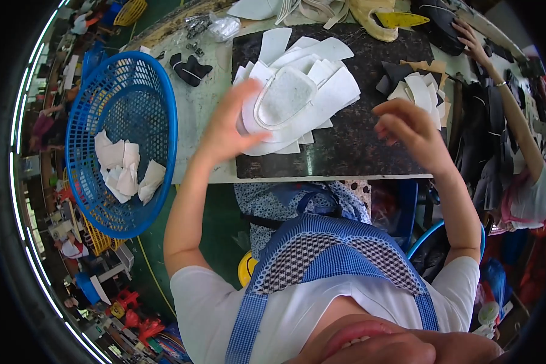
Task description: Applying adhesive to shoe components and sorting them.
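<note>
Handling the fanned pile of flat white fabric-like pieces (337,91) on the dark mottled board (358,145) seems the step in hand: the left hand (225,128) spreads thumb and fingers at its left edge, contact unclear through blur. The right hand (415,132), fingers half-curled around nothing visible, hovers apart; separating one piece probably calls for a light pinch.
</note>
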Tool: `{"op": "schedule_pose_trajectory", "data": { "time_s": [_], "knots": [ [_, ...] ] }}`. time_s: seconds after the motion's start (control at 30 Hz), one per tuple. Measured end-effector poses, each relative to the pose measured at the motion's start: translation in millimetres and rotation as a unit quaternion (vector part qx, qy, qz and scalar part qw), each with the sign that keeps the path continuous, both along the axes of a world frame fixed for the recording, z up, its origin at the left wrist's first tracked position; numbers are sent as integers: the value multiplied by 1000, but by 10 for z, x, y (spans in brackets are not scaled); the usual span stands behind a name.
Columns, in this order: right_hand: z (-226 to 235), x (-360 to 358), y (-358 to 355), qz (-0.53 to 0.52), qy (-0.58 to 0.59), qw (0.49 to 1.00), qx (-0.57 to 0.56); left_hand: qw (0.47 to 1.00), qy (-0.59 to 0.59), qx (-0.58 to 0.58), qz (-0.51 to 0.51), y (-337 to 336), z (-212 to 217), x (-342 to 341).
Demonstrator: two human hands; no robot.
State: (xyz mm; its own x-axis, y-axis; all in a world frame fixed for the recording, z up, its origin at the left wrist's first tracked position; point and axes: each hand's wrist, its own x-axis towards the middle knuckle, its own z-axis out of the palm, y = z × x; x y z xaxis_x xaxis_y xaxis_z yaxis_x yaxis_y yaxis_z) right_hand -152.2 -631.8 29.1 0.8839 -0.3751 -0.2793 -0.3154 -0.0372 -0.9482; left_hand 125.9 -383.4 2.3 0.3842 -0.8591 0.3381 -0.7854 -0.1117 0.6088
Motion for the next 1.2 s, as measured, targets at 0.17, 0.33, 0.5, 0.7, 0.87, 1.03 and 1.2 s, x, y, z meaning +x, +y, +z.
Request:
{"op": "schedule_pose_trajectory", "data": {
  "time_s": [0.17, 0.33, 0.5, 0.7, 0.87, 1.03, 1.2],
  "knots": [
    [-14, 171, 212, -17, -39, 999, -10, 984, -78, 57, -149, 37, -193, -125],
    [95, 547, 506, -33, -79, 994, -73, 988, -110, -73, -74, 46, -262, -184],
    [258, 723, 812, 9, -145, 949, -280, 952, -134, -273, 27, -17, 142, 126],
    [48, 663, 606, -115, -63, 970, -205, 960, -184, -9, -209, 363, -291, -53],
    [65, 1238, 1063, 84, -266, 876, -393, 980, -151, 15, -131, 442, -388, -227],
    [-556, 2086, -29, 243, 86, 731, -633, 990, -109, 11, -94, 439, -462, -282],
    [-361, 1927, 637, 180, -293, 791, -506, 993, -101, -10, -60, 523, -472, -309]
  ]
}}
